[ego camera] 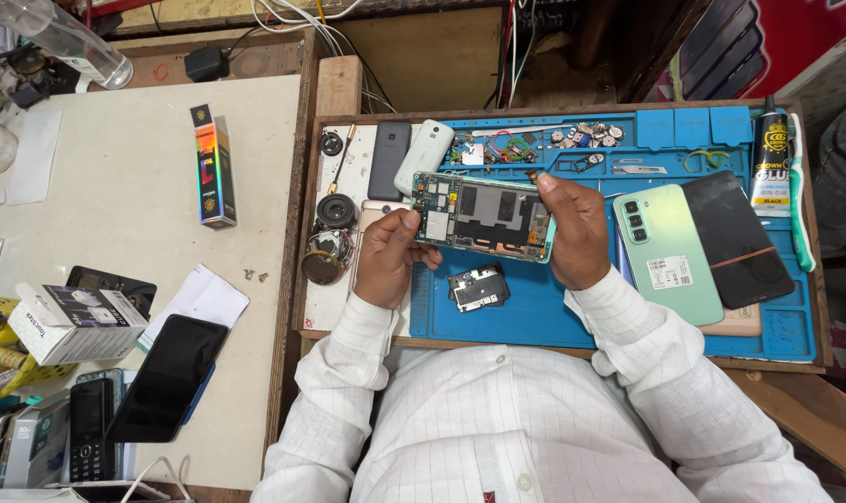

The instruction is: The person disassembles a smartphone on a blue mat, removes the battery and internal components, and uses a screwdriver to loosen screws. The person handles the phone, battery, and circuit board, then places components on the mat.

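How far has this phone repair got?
Done: the opened phone has its back off, circuit boards bare; a green back cover and a black inner cover plate lie on the blue mat. In hand: left hand and right hand hold it. Left, seemingly: closing it up.

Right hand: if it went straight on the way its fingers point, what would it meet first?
Past the opened phone the right hand holds, probably the loose small parts at the blue mat's far edge; depth is unclear.

Left hand (pixel 390 256) and right hand (pixel 576 233) raised side by side — fingers curled, thumbs pinching inward — white-sleeved forearms angled in from below.
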`<state>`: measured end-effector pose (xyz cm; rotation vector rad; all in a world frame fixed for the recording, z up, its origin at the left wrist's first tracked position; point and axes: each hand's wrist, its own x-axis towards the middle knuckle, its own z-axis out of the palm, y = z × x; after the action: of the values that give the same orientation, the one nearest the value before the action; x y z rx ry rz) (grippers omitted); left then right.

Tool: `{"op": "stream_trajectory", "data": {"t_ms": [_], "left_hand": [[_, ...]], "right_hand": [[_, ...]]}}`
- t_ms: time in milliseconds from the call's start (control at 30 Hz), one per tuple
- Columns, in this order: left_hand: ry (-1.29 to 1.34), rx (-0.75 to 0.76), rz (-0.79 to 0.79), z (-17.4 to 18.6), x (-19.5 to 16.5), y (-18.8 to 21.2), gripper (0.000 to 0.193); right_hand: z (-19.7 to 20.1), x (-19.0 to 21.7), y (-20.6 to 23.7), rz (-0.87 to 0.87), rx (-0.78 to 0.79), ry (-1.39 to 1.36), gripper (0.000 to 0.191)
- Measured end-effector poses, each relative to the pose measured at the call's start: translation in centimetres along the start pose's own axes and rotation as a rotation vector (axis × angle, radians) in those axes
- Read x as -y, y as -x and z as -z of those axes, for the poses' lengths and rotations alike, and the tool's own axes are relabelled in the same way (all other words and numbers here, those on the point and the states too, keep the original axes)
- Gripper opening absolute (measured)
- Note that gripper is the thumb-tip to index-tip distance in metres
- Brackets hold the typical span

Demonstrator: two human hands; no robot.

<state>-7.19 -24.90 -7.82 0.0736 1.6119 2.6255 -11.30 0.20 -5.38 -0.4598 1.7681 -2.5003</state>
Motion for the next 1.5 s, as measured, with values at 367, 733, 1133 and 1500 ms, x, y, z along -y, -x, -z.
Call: {"op": "stream_trajectory", "data": {"t_ms": [367, 733, 1133, 1500], "left_hand": [[0.003, 0.009, -0.015, 0.4, 0.3, -0.1, 0.032], [0.07, 0.001, -0.078, 0.8, 1.1, -0.2, 0.03], [0.062, 0.021, -0.052, 1.1, 1.6, 0.0, 0.026], [0.056, 0.078, -0.072, 1.9, 2.0, 0.2, 0.027]], "right_hand": [[-0.1, 0.1, 0.0, -0.005, -0.015, -0.081, 0.037], [0.1, 0.2, 0.0, -0.032, 0.001, -0.039, 0.038], [0.2, 0.1, -0.2, -0.039, -0.035, -0.068, 0.039], [-0.1, 0.2, -0.6, -0.146, -0.037, -0.182, 0.037]]}}
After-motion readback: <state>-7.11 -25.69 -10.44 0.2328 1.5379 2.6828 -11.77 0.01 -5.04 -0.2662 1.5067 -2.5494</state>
